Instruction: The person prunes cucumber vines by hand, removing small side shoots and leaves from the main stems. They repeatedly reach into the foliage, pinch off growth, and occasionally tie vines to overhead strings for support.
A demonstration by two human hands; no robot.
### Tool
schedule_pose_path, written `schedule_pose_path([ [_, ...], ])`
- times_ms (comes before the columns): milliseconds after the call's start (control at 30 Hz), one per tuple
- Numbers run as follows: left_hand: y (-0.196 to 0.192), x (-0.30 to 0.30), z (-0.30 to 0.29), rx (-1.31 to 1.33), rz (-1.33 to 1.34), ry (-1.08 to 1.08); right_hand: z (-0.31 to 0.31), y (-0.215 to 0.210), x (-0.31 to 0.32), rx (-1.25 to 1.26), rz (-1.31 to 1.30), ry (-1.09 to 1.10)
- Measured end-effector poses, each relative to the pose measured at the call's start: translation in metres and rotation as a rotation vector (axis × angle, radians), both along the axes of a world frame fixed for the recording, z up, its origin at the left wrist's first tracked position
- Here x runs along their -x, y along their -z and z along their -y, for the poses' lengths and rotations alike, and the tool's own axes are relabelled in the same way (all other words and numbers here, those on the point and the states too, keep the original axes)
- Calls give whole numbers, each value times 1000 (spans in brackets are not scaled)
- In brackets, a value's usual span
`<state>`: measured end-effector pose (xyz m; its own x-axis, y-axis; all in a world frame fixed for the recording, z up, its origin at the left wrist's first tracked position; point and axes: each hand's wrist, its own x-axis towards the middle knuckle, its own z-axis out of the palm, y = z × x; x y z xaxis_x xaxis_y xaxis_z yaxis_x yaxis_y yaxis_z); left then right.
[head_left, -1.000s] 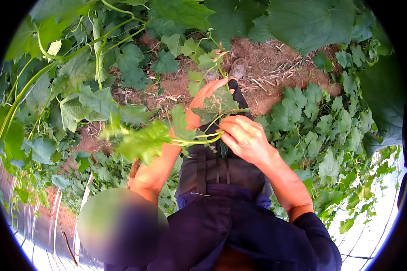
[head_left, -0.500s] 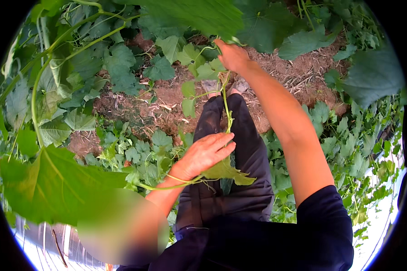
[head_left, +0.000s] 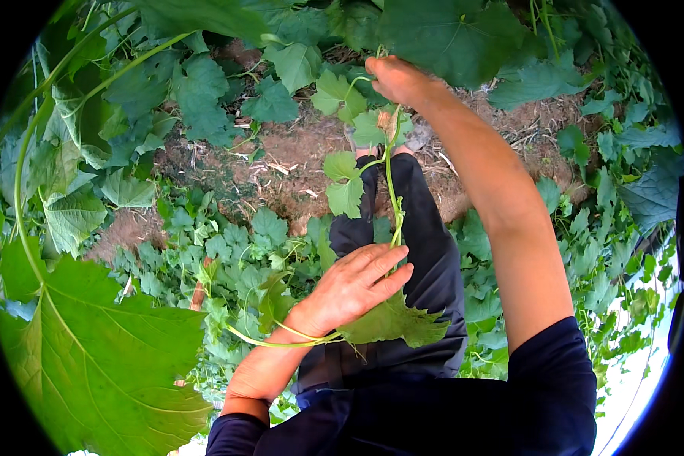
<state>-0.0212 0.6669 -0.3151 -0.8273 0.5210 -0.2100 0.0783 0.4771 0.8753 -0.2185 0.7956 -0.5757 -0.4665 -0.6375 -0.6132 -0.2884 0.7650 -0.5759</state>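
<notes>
A green vine stem (head_left: pixel 391 178) with small lobed leaves (head_left: pixel 345 182) runs between my two hands in front of my dark trousers. My left hand (head_left: pixel 357 280) is closed round its lower part, fingers pointing right. Below that hand hangs a larger leaf (head_left: pixel 395 322), and a thin stem (head_left: pixel 270 343) curves out to the left across my wrist. Farther off, my right hand (head_left: pixel 401 79) pinches the upper part of the vine, its fingertips partly hidden. A withered brownish bit (head_left: pixel 387 121) clings to the stem just below the right hand.
A big leaf (head_left: pixel 102 357) stands close at the lower left on a long curving stem (head_left: pixel 21 182). Another broad leaf (head_left: pixel 452 42) overhangs my right hand. Brown soil (head_left: pixel 281 144) with dry straw lies round my feet, and leafy plants grow on both sides.
Both hands keep hold of the vine. My left hand has moved slightly down and right, the right hand slightly right. The big leaf at lower left now hangs lower and shows more fully.
</notes>
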Motion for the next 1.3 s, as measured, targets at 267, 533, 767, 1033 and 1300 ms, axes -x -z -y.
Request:
schedule_pose_path([
  [267, -15, -1, 18, -1, 35, -43, 3, 4, -5, 65, 43, -7],
  [533, -26, 5, 33, -35, 74, -52, 5, -15, 4, 172, 32, -51],
  [767, -37, 12, 36, -68, 109, -64, 8, 5, -3, 186, -51, 245],
  [1033, -57, 28, 47, -123, 140, -166, -9, 56, -5, 63, -498, 608],
  [1300, -63, 31, 54, -102, 209, -180, -1, 51, 11, -79, -1117, 90],
])
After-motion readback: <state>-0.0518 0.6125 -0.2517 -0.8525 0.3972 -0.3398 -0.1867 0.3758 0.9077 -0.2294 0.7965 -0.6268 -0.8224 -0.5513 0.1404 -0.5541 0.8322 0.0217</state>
